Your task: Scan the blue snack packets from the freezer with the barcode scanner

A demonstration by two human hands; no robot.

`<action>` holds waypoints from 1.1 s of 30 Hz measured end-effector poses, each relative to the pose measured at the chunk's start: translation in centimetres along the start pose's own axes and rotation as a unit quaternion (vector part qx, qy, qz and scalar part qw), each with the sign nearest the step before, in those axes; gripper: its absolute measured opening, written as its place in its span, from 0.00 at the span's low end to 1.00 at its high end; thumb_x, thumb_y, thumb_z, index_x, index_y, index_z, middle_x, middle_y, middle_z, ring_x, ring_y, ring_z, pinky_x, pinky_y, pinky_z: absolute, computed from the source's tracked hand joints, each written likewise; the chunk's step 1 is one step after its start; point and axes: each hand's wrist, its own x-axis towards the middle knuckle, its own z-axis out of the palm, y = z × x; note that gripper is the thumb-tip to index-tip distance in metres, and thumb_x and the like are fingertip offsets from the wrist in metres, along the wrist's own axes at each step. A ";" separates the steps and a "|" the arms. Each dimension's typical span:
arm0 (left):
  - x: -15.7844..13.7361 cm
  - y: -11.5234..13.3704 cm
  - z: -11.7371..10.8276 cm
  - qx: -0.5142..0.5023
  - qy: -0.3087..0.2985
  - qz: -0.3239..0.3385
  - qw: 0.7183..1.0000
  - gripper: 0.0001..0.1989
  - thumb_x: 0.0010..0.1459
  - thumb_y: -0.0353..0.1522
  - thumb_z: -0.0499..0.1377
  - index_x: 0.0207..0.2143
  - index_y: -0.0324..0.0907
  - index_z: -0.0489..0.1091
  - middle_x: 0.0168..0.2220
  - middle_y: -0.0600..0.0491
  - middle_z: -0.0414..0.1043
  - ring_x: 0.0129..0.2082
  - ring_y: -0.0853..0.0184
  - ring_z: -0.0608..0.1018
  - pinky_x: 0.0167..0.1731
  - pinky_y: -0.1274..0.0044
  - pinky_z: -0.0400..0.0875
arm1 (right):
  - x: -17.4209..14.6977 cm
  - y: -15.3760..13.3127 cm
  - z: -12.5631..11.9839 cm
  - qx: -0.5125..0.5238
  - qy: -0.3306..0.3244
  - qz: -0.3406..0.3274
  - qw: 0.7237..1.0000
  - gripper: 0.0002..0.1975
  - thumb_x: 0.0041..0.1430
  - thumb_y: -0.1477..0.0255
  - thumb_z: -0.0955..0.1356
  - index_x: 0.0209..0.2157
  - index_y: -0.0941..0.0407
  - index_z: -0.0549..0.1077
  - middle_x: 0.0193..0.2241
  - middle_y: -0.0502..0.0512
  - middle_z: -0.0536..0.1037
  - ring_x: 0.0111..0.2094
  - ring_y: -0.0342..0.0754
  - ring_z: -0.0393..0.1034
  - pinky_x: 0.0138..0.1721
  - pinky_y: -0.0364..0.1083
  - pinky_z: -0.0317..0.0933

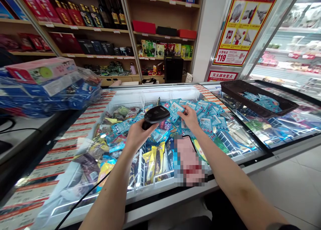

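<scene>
My left hand is wrapped round the grip of a black handheld barcode scanner, its head turned to the right. Just beyond the scanner, my right hand pinches a small light-blue packet with a white label facing me. More blue packets lie in a loose pile about my right hand, on the glass top of a chest freezer. Under my right forearm lies a phone-like slab, mostly blurred out by pixelation. Yellow ice-cream wrappers show in the freezer below.
To the right, a dark brown plastic basket holds a few blue packets. Boxes in clear plastic wrap are stacked at the left. A black cable crosses the near left side of the freezer. Store shelves stand behind.
</scene>
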 end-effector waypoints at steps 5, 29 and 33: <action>-0.1 0.3 -0.1 -0.016 -0.008 -0.011 1.000 0.25 0.48 0.52 0.59 0.35 0.39 0.74 0.21 0.53 0.72 0.21 0.66 0.71 0.20 0.78 0.57 | -0.2 -0.1 0.1 -0.034 0.003 -0.012 0.999 0.19 0.53 0.63 0.68 0.46 0.54 0.71 0.23 0.47 0.70 0.22 0.45 0.65 0.28 0.46 0.64; 0.0 -0.2 -0.1 -0.049 0.012 -0.016 0.999 0.22 0.47 0.51 0.60 0.29 0.40 0.71 0.18 0.53 0.70 0.19 0.66 0.72 0.20 0.78 0.58 | -0.5 -1.0 -0.9 -0.142 0.050 -0.061 0.987 0.23 0.58 0.67 0.64 0.56 0.55 0.63 0.24 0.47 0.69 0.26 0.46 0.64 0.35 0.46 0.61; 0.1 -0.5 -0.3 -0.077 0.021 -0.028 0.996 0.23 0.48 0.50 0.60 0.32 0.39 0.72 0.18 0.54 0.70 0.19 0.67 0.71 0.18 0.79 0.57 | -0.3 -0.5 -2.1 -0.225 0.088 -0.078 0.967 0.17 0.61 0.69 0.61 0.50 0.56 0.69 0.32 0.54 0.74 0.35 0.49 0.66 0.43 0.49 0.60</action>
